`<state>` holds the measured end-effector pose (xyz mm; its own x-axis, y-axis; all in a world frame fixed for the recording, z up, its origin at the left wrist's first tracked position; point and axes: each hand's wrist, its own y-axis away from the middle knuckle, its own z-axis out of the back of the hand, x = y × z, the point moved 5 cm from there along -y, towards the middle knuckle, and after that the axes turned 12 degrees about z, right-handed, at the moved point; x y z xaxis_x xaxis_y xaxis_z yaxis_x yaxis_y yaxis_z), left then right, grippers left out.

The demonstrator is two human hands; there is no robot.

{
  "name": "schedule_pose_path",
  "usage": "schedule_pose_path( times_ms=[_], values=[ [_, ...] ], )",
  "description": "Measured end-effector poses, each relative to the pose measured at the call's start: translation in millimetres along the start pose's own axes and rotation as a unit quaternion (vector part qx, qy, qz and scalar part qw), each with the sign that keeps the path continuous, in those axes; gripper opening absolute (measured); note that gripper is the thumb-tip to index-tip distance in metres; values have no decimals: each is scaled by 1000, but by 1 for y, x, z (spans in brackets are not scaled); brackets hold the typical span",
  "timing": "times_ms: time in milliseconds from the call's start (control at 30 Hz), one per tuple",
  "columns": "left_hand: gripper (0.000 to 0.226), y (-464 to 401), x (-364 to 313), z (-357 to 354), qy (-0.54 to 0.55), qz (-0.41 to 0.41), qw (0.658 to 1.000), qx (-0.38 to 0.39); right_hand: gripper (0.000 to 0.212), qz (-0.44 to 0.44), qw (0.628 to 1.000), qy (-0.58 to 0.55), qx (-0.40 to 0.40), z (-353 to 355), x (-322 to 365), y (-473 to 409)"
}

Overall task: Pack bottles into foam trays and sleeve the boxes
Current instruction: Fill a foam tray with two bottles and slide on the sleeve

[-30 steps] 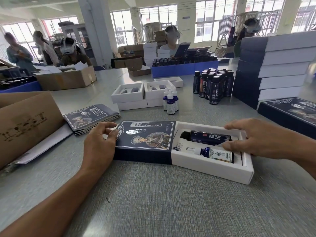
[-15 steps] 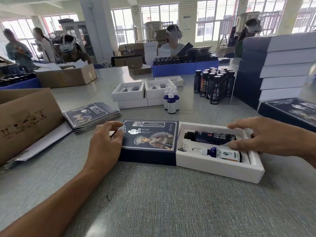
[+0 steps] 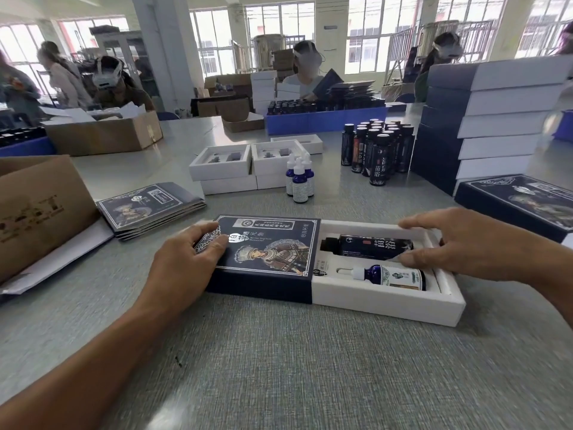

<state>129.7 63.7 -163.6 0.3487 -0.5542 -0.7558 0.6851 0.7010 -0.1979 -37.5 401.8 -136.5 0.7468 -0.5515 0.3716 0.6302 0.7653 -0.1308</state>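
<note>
Two hands (image 3: 186, 259); one sleeve (image 3: 269, 252); one tray (image 3: 387, 301) holding two bottles (image 3: 372, 246); three dropper bottles (image 3: 299, 178) at twelve o'clock.

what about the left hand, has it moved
Yes: against the sleeve, which stays put, the left hand has shifted right, from its end onto its top.
</note>
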Motion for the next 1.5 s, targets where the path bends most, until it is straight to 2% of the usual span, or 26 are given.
schedule_pose_path(
  times_ms=[167, 300, 433, 500, 600, 900, 1033, 1233, 1300, 1367, 1433, 1500],
  values=[
    [41, -1, 0, -3, 15, 14, 999, 30, 74, -6, 1000, -8, -1, -2, 5, -2],
    [40, 9, -9, -16, 30, 0, 997, 65, 72, 9, 999, -21, -33, -6, 16, -6],
    [41, 15, -14, -20, 39, -5, 996, 80, 77, -21, 993, -100, -59, -9, 18, -3],
    [42, 15, -14, -20, 44, -1, 996, 83, 78, -55, 975, -200, -75, -9, 18, -1],
    [43, 18, -14, -20, 56, 9, 994, 89, 68, -66, 940, -322, -87, -14, 25, -4],
    [43, 27, -19, -24, 68, 5, 993, 95, 54, -19, 866, -494, -68, -29, 48, -8],
    [46, 31, -22, -25, 64, 5, 993, 94, 46, 3, 857, -512, -61, -32, 54, -8],
    [45, 33, -24, -23, 24, -4, 996, 86, 48, 20, 882, -468, -55, -33, 60, -6],
    [47, 34, -25, -23, 23, -7, 995, 97, 47, -5, 888, -456, -67, -34, 56, -8],
    [51, 38, -28, -26, 22, -12, 993, 118, 43, -71, 884, -453, -85, -37, 48, -9],
    [56, 42, -33, -29, 23, -21, 990, 134, 37, -133, 881, -447, -77, -43, 42, -10],
    [58, 46, -38, -32, 28, -34, 989, 140, 37, -155, 881, -443, -62, -48, 41, -10]
  ],
)
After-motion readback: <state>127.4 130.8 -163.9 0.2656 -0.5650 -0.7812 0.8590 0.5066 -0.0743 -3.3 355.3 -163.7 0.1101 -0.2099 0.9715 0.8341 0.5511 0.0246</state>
